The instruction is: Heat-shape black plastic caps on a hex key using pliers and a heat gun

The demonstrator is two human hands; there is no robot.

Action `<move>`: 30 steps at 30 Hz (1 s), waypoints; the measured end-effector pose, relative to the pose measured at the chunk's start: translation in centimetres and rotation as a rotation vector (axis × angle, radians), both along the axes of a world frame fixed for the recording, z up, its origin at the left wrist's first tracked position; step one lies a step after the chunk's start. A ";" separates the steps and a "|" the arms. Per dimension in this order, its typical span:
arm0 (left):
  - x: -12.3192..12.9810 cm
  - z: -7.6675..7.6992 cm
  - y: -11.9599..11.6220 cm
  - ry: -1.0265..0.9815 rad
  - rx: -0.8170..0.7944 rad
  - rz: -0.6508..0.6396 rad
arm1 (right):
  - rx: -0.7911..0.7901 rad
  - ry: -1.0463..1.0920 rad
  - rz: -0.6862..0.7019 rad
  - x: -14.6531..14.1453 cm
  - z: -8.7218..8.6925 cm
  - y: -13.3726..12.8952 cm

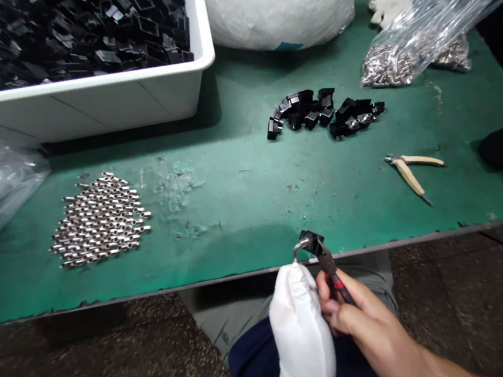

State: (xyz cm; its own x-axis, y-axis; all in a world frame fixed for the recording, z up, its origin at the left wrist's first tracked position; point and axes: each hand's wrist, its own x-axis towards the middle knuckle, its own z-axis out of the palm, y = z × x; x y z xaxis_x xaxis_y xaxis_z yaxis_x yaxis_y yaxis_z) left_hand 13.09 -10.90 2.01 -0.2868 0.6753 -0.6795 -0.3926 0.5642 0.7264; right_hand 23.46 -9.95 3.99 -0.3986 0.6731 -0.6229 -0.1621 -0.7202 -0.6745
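Observation:
My left hand (302,330), in a white glove, is closed round the lower end of a bent metal piece (297,247). The upper end of that piece meets a small black part (310,241) just above the table's front edge. Bare, my right hand (365,315) grips pliers (335,273) with red and black handles. The jaws of the pliers touch the right side of the black part; whether they clamp it cannot be made out. Both hands are side by side over my lap.
Metal fittings (100,221) lie at left, near a white bin (128,99) of black parts. Black pieces (308,110) sit mid-table, with yellow-handled cutters (407,177) to their right. Plastic bags (390,65) of metal bits and a large white bundle (282,2) stand behind.

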 end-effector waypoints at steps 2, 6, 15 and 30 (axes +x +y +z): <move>0.2 -0.2 -0.1 0.000 0.008 0.010 | 0.010 -0.003 -0.016 -0.2 0.1 -0.1; 0.2 -0.4 -0.1 0.040 0.052 0.033 | 0.046 -0.033 0.014 -0.2 0.0 0.0; -2.6 -0.5 -0.1 0.213 0.195 -0.354 | 0.245 -0.262 0.320 4.1 -0.6 0.9; -5.9 0.8 4.4 0.762 0.381 -1.000 | 0.613 -0.936 0.925 7.6 2.5 6.4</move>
